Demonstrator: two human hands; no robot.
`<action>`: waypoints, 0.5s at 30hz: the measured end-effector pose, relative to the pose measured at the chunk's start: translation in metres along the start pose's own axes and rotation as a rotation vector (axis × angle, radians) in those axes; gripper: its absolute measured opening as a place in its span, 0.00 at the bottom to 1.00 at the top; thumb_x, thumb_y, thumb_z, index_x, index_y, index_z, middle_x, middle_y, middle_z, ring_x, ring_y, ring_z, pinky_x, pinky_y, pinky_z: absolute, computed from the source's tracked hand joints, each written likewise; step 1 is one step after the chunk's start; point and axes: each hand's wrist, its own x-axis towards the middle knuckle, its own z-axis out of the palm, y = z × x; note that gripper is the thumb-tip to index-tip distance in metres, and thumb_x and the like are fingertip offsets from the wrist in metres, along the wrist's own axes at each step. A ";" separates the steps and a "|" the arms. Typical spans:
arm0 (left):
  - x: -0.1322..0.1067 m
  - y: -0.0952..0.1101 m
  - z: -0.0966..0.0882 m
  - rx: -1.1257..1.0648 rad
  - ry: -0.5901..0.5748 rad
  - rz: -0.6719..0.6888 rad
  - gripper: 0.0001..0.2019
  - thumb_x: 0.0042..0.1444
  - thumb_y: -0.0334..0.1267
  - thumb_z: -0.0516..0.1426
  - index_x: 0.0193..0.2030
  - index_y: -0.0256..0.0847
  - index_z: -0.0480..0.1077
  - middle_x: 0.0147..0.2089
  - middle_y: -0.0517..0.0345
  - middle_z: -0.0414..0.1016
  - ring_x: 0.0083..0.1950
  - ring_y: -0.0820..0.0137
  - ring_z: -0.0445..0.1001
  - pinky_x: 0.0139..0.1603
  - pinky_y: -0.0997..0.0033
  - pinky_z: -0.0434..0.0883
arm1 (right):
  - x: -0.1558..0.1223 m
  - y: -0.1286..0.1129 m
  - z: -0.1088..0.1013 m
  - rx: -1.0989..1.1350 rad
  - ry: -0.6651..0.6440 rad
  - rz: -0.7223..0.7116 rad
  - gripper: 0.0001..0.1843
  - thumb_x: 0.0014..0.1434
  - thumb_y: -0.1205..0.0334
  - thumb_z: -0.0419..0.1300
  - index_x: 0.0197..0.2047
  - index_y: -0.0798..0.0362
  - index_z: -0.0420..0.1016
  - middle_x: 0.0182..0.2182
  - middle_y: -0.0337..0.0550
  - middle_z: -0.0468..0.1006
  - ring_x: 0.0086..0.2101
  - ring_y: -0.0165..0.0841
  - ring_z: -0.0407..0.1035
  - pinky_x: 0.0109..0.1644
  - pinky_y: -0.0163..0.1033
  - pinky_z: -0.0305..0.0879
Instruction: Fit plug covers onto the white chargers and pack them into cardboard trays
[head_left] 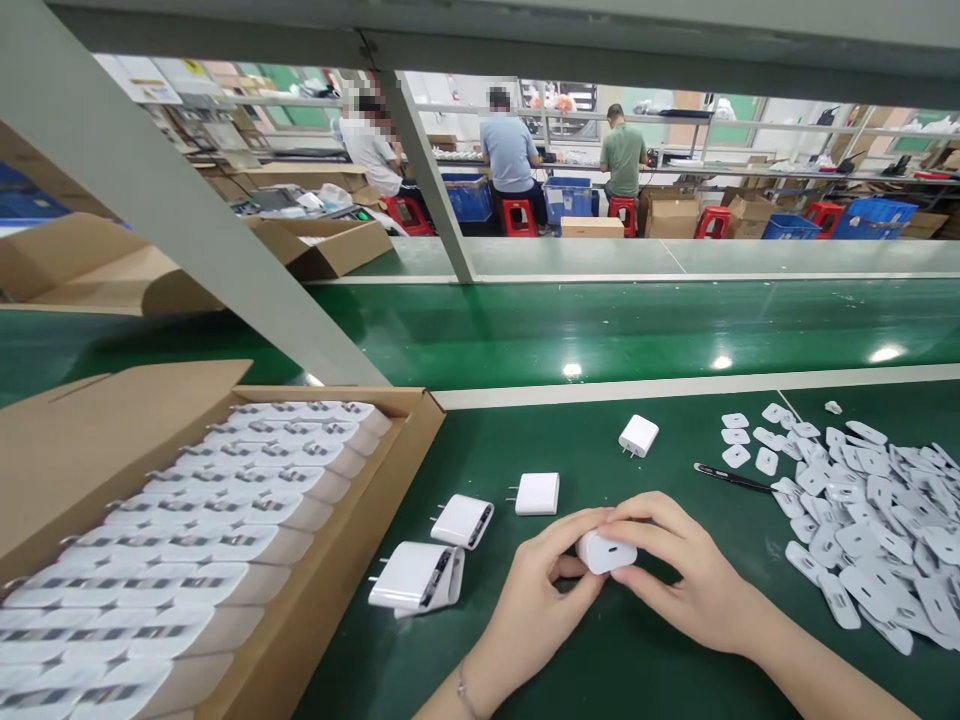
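Observation:
A white charger (606,552) is pinched between both hands over the green bench, its port face turned toward me. My left hand (541,577) grips its left side with thumb and fingers closed. From the right, my right hand (679,570) holds the port end between thumb and fingertips. Left of the hands lie several white chargers with metal prongs: a single charger (538,494), an open-ended charger (463,521) and an overlapping pair (414,577). Another charger (638,436) rests farther back. At right spreads a pile of white end caps (862,530).
A cardboard box (367,520) full of rows of open-ended chargers stands at left. Black tweezers (731,477) lie beside the caps. Beyond runs a green conveyor belt (637,330), with a slanted metal post (202,210) at left. Several people sit at a far bench.

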 end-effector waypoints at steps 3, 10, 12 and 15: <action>-0.001 0.003 -0.004 -0.179 -0.086 0.014 0.18 0.52 0.31 0.57 0.51 0.46 0.72 0.56 0.52 0.71 0.54 0.58 0.71 0.49 0.68 0.74 | 0.000 0.000 0.000 0.001 -0.009 -0.011 0.21 0.60 0.69 0.53 0.56 0.44 0.64 0.46 0.46 0.71 0.46 0.37 0.66 0.48 0.44 0.68; 0.000 0.004 -0.004 -0.261 -0.012 -0.031 0.13 0.52 0.38 0.60 0.45 0.45 0.76 0.53 0.52 0.74 0.54 0.57 0.71 0.49 0.67 0.73 | -0.002 0.001 0.003 0.143 -0.014 0.248 0.21 0.60 0.62 0.55 0.57 0.41 0.63 0.53 0.46 0.64 0.50 0.38 0.62 0.54 0.48 0.64; 0.000 0.003 -0.004 -0.240 -0.002 -0.026 0.13 0.52 0.38 0.60 0.45 0.45 0.76 0.54 0.50 0.73 0.56 0.56 0.69 0.48 0.67 0.74 | -0.002 0.005 0.005 0.359 -0.025 0.399 0.23 0.59 0.58 0.56 0.58 0.43 0.61 0.52 0.47 0.65 0.47 0.36 0.65 0.53 0.47 0.65; -0.001 0.002 -0.004 -0.191 -0.006 -0.013 0.13 0.52 0.37 0.59 0.46 0.45 0.76 0.55 0.50 0.72 0.55 0.56 0.70 0.45 0.70 0.75 | 0.000 0.011 0.009 0.714 -0.053 0.519 0.22 0.59 0.55 0.56 0.57 0.46 0.62 0.47 0.46 0.71 0.46 0.35 0.68 0.52 0.45 0.66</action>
